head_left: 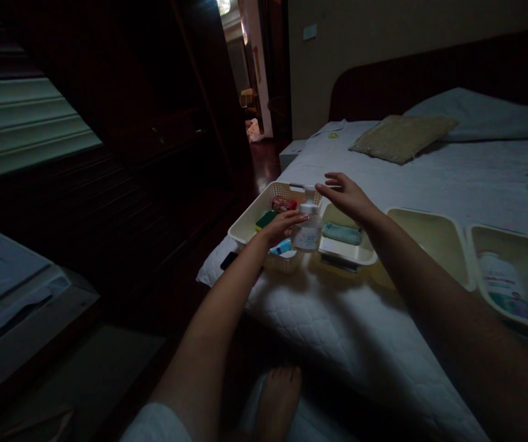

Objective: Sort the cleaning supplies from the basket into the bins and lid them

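Observation:
Above the front of the baskets, my left hand (283, 227) is closed around a clear pump bottle (307, 238) with a white top and a printed label. My right hand (343, 195) is raised just to the right of the bottle's top. Its fingers are stretched and apart, with the fingertips close to the white pump head (310, 193); I cannot tell whether they touch it. Behind the bottle, a perforated cream basket (248, 224) holds a red-wrapped item (283, 204), a green and yellow sponge (266, 220) and a blue tube (282, 247).
Right of the basket, a cream bin (360, 253) contains a folded blue-green cloth (342, 233). Further right are another cream bin (430, 242) and one holding a white bottle (501, 282). They rest on a white bed (319, 325). A dark phone-like object (228, 261) lies at the bed corner.

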`<state>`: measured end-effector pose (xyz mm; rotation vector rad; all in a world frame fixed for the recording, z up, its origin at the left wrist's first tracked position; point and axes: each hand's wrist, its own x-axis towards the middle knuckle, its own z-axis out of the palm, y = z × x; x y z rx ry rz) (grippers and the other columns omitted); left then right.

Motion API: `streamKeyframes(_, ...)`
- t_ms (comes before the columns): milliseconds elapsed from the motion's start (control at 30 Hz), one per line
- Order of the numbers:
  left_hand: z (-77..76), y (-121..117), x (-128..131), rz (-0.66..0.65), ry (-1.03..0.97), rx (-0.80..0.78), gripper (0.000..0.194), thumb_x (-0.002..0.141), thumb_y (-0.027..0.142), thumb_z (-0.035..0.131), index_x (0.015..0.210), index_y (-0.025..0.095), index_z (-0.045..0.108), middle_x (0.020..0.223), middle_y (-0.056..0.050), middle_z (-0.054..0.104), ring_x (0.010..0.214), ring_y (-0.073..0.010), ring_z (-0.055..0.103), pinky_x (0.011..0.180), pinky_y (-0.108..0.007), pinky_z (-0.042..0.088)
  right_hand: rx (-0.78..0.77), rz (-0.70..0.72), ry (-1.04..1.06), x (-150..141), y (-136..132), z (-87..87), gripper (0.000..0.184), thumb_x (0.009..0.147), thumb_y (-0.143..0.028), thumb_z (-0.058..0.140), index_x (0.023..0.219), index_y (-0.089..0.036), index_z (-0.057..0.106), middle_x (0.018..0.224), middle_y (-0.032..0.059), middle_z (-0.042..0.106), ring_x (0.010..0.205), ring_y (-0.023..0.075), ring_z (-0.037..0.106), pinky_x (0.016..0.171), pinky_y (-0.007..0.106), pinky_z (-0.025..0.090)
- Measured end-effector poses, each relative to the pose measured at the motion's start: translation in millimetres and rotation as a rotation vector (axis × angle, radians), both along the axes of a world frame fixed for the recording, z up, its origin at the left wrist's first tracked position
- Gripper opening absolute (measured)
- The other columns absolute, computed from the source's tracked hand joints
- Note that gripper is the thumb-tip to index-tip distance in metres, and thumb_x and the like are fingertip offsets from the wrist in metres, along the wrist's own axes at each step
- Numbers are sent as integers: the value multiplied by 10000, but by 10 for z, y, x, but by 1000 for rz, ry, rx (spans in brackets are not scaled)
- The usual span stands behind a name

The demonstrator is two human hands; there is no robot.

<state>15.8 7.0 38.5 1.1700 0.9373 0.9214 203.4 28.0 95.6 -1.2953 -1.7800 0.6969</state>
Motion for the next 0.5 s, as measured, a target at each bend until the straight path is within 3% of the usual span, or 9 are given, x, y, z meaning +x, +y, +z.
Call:
streamKeyframes(133,22,-25,69,-88,-31,-7,384,667,344,788,979,156,667,1056,-68,676,1034,-195,615,866,-298,454,-58,47,60,36,-92,32,562,845,-474,583,1283,-130,510,1257,172,583,1078,224,599,908,368,479)
streamKeyframes(267,71,-43,163,-116,-61,-33,369,634,309,814,934,152,669,985,-53,677,974,-175,618,862,-299,435,-34,157,174,64,-103,-12,423,789,-429,658,1054,-103,609,1008,135,673,902,203,636,851,365,498)
streamKeyframes(500,131,-74,277,-164,-125,-34,439,547,331,867,914,165,694,946,-47,684,965,-177,601,909,-327,395,-37,125,350,138,-77,-69,447,640,-498,764,895,-159,624,828,66,658,757,176,604,713,347,518)
